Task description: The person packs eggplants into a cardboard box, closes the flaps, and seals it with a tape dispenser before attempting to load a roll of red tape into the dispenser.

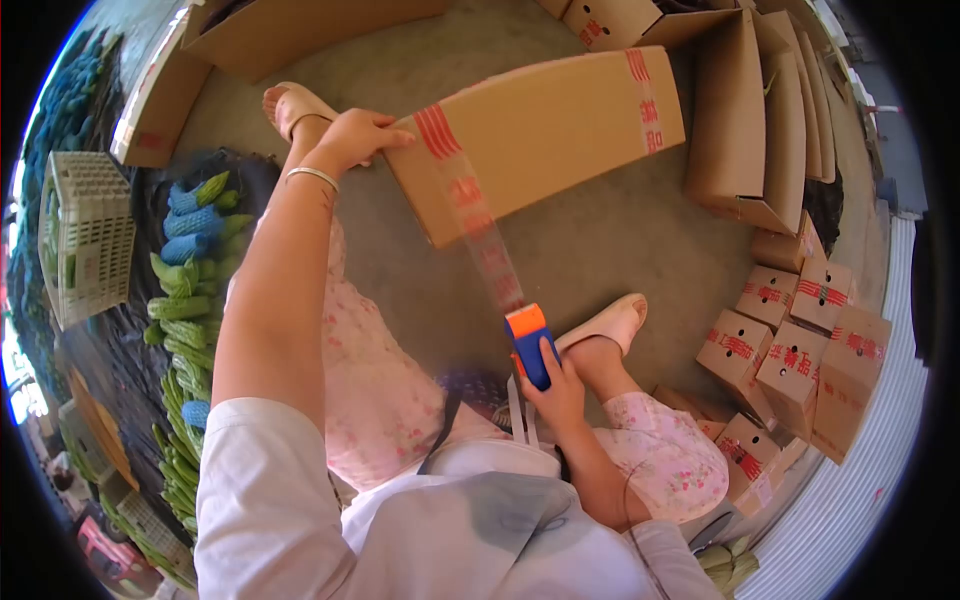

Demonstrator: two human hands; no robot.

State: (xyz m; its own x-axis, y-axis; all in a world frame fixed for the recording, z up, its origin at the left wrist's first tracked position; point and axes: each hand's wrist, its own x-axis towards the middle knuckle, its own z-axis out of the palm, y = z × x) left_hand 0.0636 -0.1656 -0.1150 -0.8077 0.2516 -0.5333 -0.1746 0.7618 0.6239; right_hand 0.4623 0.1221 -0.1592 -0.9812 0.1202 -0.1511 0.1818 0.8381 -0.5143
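A long brown cardboard box (550, 130) is tilted above the floor in front of me. My left hand (358, 138) grips its left end, with a bangle on the wrist. Clear tape with red print (490, 253) runs down over the box's left part and stretches off its lower edge to a blue and orange tape dispenser (530, 345). My right hand (555, 392) is wrapped round that dispenser, below the box. Another band of red-printed tape crosses the box near its right end.
Green vegetables (185, 320), some in blue foam nets, lie on black sheeting at left beside a pale plastic crate (90, 235). Open cartons (740, 120) stand at the upper right. Small printed boxes (735, 350) are stacked at right. My sandalled feet are on the floor.
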